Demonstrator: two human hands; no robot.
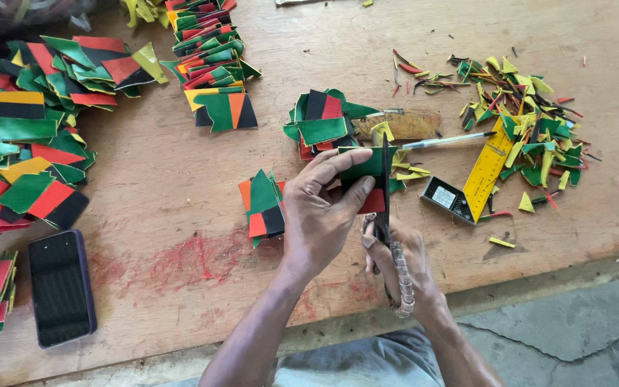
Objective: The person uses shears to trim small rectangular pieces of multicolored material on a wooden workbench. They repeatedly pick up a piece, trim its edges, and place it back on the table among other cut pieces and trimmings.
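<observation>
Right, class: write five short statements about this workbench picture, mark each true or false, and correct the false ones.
1. The right hand holds scissors. True.
2. The left hand holds a green and red piece at the blades. True.
3. The phone lies to the right of the hands. False: it lies at the left, near the bench edge.
4. The yellow ruler lies among the offcuts at the right. True.
5. The pen is in the left hand. False: it lies on the bench, above the ruler's dark end.
</observation>
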